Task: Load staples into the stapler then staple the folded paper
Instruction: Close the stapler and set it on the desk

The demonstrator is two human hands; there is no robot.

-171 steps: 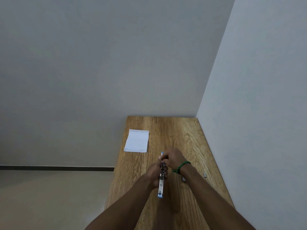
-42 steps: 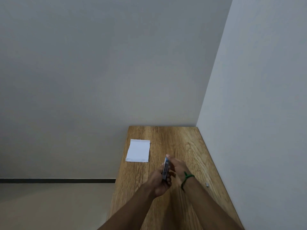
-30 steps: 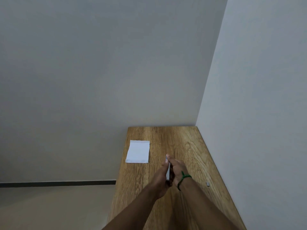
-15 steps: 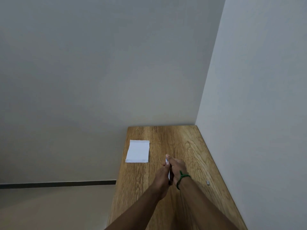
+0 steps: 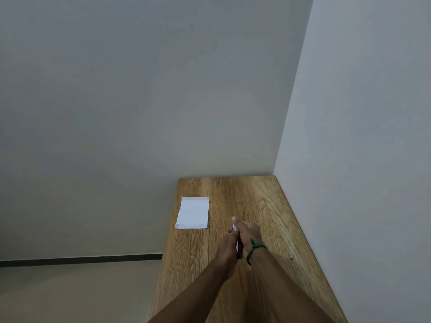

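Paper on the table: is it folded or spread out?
Folded. The paper lies flat on the table, with a folded strip showing along its far edge.

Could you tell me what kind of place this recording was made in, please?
Probably a plain indoor room with a work desk: a wooden table pushed into a corner of bare grey walls, a dark skirting strip along the floor, and a folded paper lying on the table.

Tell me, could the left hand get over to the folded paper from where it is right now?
Probably yes. The folded paper lies flat ahead-left of the left hand with bare table between, but that hand and the right hand are clasped on the stapler.
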